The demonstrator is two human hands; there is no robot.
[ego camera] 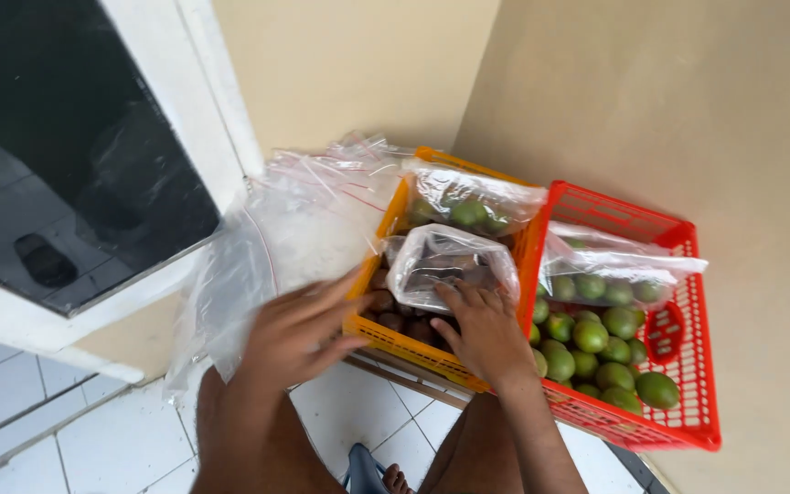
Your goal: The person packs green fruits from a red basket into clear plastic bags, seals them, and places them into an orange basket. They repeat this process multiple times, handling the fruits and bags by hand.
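Observation:
My left hand lies with fingers spread against the near left corner of an orange crate, beside a pile of clear plastic bags. My right hand reaches into the crate and rests on a clear bag of dark brown fruit; its fingers touch the bag's near edge. More dark fruit lies loose beneath. At the crate's far end sits a bag of green fruit.
A red crate to the right holds loose green limes and another clear bag of them. Beige walls stand behind and right. A white-framed dark glass panel is left. White floor tiles lie below.

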